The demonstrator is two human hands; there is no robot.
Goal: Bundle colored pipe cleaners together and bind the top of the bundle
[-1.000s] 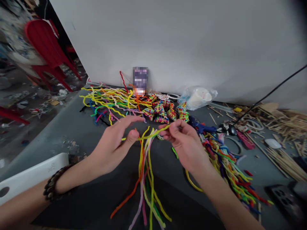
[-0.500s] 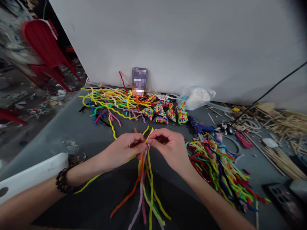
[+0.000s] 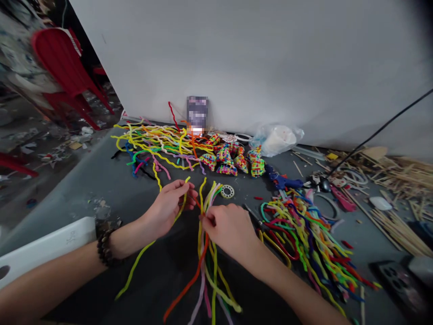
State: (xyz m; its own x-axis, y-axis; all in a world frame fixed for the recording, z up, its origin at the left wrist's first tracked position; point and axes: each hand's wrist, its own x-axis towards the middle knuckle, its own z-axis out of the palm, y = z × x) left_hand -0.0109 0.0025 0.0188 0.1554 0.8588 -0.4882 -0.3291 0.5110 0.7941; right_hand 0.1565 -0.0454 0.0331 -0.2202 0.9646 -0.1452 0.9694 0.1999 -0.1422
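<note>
Two bare hands are seen over a dark grey tabletop (image 3: 128, 194), where a loose bundle of fuzzy craft stems (image 3: 205, 246) is laid lengthwise. By the right hand (image 3: 233, 232), the upper part of the bundle is pinched between thumb and fingers, with the fingers curled under. By the left hand (image 3: 167, 205), just left of the bundle, a yellow stem (image 3: 138, 259) is held between thumb and forefinger, its short tip raised above the thumb and its long tail trailed down past the wrist; the other fingers are loosely bent. Around the left wrist a dark beaded bracelet (image 3: 104, 247) is worn. At the near end of the bundle, strands of orange, lavender, pink, green and yellow are fanned out.

Just beyond the bundle, to its right, a round disc (image 3: 227, 185) pierced with holes is set flat. Farther beyond it, multicoloured textured pieces (image 3: 225, 158) are clustered, and beyond it to the left, mostly yellow loose stems (image 3: 152, 140) are spread. To the right of the bundle, a mixed pile of stems (image 3: 314, 239) is heaped, with a blue gun-shaped tool (image 3: 286, 182) laid at its far end. Well to the bundle's right, thin wooden sticks (image 3: 397, 228) are strewn. To its left, a long white object (image 3: 50, 246) is partly covered by the forearm.
</note>
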